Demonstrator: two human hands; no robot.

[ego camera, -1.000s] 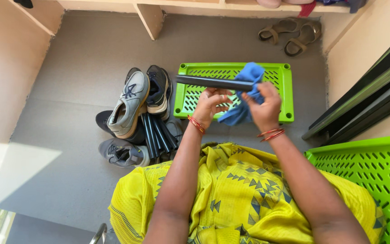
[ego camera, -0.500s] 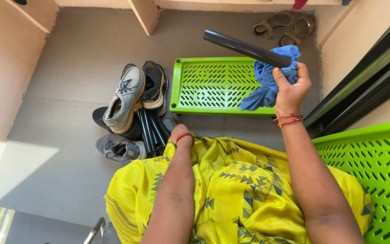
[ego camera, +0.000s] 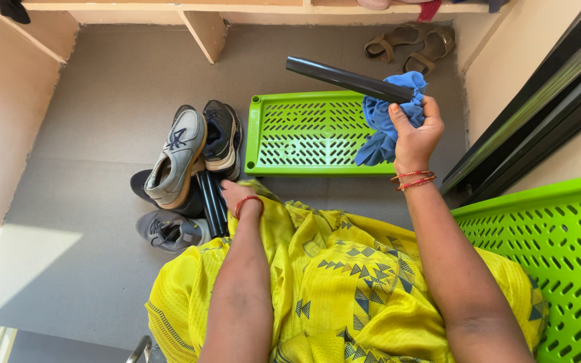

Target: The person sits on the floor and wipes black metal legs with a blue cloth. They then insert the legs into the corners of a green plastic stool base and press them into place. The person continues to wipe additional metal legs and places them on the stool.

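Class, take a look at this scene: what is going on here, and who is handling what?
A person in a yellow patterned garment sits over a grey floor. The right hand holds a black tube together with a blue cloth, raised above a green perforated tray. The left hand reaches down to more black tubes lying beside a pile of shoes. Another green tray stands at the person's right, and sandals lie further off.
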